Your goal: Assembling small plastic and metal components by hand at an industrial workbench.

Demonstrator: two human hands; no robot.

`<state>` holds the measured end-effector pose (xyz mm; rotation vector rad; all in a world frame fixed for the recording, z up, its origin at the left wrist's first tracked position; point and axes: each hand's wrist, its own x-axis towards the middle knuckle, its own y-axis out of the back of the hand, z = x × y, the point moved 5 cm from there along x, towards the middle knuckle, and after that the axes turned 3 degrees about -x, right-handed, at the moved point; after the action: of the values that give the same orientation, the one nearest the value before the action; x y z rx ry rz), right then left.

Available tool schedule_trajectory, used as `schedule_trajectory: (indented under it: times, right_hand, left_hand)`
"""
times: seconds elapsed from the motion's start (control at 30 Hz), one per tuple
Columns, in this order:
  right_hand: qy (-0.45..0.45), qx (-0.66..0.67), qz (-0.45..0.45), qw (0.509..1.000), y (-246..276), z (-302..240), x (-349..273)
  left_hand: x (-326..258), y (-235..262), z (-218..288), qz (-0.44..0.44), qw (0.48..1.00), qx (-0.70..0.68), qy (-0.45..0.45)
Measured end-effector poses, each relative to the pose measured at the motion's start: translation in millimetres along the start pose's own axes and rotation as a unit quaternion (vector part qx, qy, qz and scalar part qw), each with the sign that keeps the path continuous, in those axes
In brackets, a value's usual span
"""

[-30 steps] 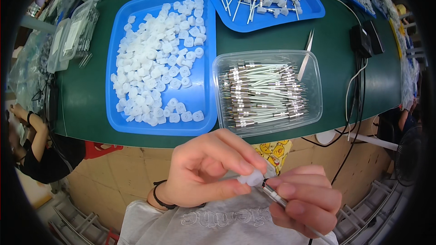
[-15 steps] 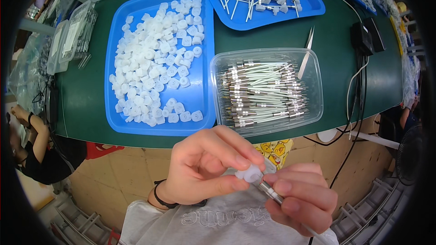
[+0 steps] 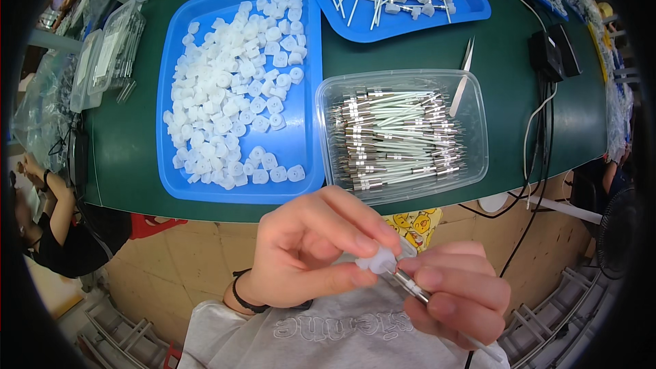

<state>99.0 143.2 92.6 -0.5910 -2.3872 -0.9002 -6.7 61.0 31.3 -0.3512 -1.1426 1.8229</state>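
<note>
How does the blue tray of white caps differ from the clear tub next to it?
The blue tray is opaque and shallow; the clear tub is see-through with higher walls. The blue tray holds loose white caps; the clear tub holds thin metal-tipped rods lying roughly parallel. Both sit on the green table.

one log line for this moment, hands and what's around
left hand: pinches white cap | right hand: holds metal-tipped rod at cap | behind: blue tray of caps, clear tub of rods
</note>
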Motion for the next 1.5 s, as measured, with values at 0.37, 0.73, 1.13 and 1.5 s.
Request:
schedule_trajectory:
  times: [0.37,0.73,1.13,1.5]
  right_hand:
    - [0.021,0.061,-0.040,0.997,2,4,4]
    - [0.025,0.105,-0.035,0.994,4,4,1]
    - [-0.027,0.186,-0.032,0.982,4,16,-4]
    - [-0.057,0.231,0.194,0.952,-13,31,-14]
  left_hand:
    - [-2,-5,3,0.062,0.993,0.091,0.037]
    - [-3,-10,11,-0.009,0.977,0.209,-0.039]
    - [0,-25,19,-0.039,0.950,0.299,-0.086]
    - [-1,-14,9,0.025,0.935,0.339,-0.100]
